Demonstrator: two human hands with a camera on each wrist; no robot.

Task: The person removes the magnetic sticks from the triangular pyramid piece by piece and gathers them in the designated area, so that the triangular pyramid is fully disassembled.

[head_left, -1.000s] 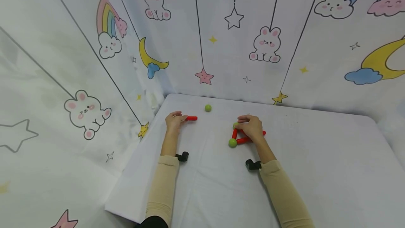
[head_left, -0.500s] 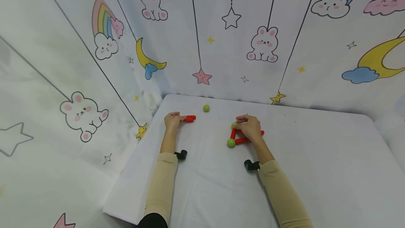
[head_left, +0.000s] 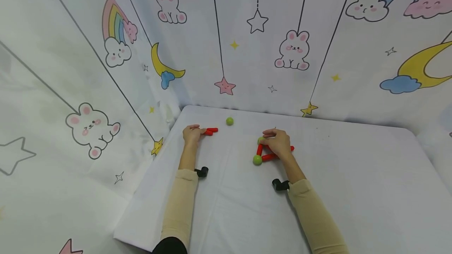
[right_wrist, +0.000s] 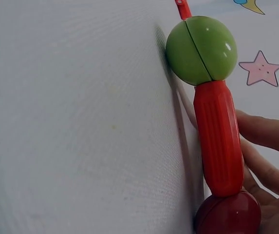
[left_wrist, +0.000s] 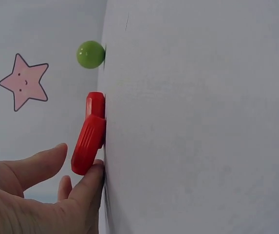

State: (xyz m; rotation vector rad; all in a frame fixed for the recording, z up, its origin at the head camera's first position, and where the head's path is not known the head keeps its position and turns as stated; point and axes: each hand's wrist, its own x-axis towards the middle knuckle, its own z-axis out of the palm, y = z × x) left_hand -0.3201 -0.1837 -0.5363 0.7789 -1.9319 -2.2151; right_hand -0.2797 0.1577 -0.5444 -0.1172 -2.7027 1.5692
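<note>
My left hand (head_left: 192, 133) is at the table's far left, beside two red rods (head_left: 211, 131) lying against each other. In the left wrist view its index fingertip touches the end of the nearer red rod (left_wrist: 87, 146), while the thumb stands apart from it. My right hand (head_left: 277, 143) pinches the far green ball (head_left: 260, 140) of a triangle of red rods and balls. A nearer green ball (head_left: 257, 160) forms the left corner. In the right wrist view a dark red ball (right_wrist: 229, 214) joins a red rod (right_wrist: 218, 139); the pinched part is hidden behind.
A loose green ball (head_left: 230, 121) lies near the back edge of the white-covered table (head_left: 353, 175). White curtains (head_left: 197, 50) printed with bunnies, stars and rainbows stand behind and to the left. Black wrist cameras sit on both forearms.
By my left hand one red rod was visible a second ago; now two show, the nearer one turned at an angle to the other. My right hand stays at the triangle.
</note>
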